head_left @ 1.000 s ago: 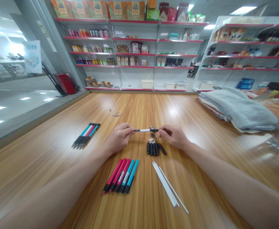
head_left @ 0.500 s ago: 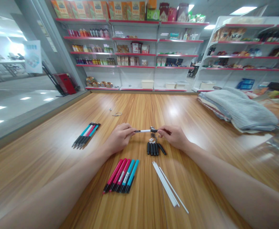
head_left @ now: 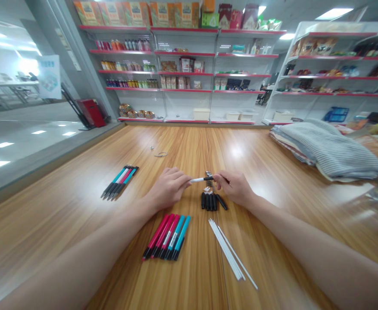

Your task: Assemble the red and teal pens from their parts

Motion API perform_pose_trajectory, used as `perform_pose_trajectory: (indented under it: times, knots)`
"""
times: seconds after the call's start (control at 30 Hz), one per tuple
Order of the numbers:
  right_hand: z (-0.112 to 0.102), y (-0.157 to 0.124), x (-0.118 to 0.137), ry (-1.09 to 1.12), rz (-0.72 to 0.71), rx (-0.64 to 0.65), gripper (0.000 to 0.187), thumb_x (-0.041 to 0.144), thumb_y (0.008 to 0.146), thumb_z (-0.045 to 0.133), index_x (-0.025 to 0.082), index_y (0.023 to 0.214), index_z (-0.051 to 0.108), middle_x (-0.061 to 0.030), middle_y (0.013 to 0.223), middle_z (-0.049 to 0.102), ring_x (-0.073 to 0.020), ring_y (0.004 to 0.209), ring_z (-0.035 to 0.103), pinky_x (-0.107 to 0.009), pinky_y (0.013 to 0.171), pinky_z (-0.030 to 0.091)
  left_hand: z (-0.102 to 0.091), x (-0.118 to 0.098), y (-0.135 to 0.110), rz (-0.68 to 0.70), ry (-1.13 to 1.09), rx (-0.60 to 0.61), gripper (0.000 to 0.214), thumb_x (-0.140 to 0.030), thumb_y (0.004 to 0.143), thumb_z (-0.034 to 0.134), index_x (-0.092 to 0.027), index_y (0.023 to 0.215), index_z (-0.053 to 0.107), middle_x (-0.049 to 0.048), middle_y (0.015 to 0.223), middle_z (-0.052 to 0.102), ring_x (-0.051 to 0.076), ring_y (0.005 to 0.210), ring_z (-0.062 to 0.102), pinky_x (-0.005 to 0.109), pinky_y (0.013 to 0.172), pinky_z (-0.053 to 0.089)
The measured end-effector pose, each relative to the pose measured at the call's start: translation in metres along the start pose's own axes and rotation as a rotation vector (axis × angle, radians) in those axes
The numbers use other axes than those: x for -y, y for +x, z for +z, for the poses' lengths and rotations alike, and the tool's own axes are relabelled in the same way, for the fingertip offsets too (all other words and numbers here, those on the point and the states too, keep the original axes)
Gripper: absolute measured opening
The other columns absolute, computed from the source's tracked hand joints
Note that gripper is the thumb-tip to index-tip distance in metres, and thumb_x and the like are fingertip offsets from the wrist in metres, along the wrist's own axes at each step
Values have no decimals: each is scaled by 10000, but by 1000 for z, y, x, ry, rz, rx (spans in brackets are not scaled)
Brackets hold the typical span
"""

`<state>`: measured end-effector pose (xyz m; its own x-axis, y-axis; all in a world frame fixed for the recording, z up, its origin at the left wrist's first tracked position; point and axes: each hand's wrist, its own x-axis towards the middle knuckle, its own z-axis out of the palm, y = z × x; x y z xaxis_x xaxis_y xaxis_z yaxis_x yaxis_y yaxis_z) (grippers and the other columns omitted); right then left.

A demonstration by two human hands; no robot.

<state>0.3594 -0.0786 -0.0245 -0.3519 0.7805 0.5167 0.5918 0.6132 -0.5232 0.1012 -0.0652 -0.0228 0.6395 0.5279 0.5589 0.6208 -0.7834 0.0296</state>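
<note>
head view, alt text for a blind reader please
Left hand and right hand hold a white and black pen between them above a wooden table. Nearer the camera lie red and blue barrels, black tubes and white rods, with a row of pens off to the left. Folded cloths lie right, stocked shelves behind.

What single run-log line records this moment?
left hand: holds pen; right hand: holds pen's black end; nearby: black tubes, white rods

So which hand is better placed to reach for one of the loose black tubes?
Probably the right hand: its fingertips sit just beyond the black tubes, closer than the left hand. Both hands grip the pen, so the right would need to let go.
</note>
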Motion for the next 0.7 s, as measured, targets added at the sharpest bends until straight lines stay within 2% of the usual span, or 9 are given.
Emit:
perform_pose_trajectory:
  times: [0.17,0.3,0.4,0.53,0.6,0.7]
  knots:
    - [6,0,9,-51,-64,53,404,422,961,396,185,693,583,-23,622,622,-115,572,561,-224,574,381,-3,-17,4,46,63,14,242,-279,956,412,-168,1028,615,64,833,610,173,809,540,308,747,399]
    - [7,0,13,-122,-99,91,411,422,964,386,179,700,586,-28,616,612,-112,568,555,-219,558,360,-1,-20,2,51,55,27,267,-323,964,397,-198,1100,590,46,838,611,142,759,571,261,676,416]
    - [6,-1,14,-150,-129,106,412,414,967,382,175,711,599,-33,632,620,-112,573,556,-220,565,357,1,-19,-1,39,82,29,262,-353,962,397,-218,1053,602,29,805,606,124,712,571,237,615,403]
    - [1,-3,18,-139,-190,65,260,407,914,497,184,950,627,-34,750,660,-121,615,564,-228,577,363,2,-18,-3,34,109,34,264,-360,961,391,-206,969,605,19,764,595,115,666,551,226,569,374]
    - [0,-4,19,-130,-221,58,247,367,889,538,190,1048,606,-37,813,670,-124,633,565,-231,586,369,2,-18,-3,43,110,43,259,-356,960,394,-202,977,602,19,763,595,115,662,548,226,562,365]
    - [0,-5,17,-146,-255,76,200,301,911,493,188,1017,619,-48,824,669,-125,641,563,-236,604,374,2,-18,-3,55,106,60,249,-348,959,401,-203,999,599,21,778,604,120,680,558,229,570,369]
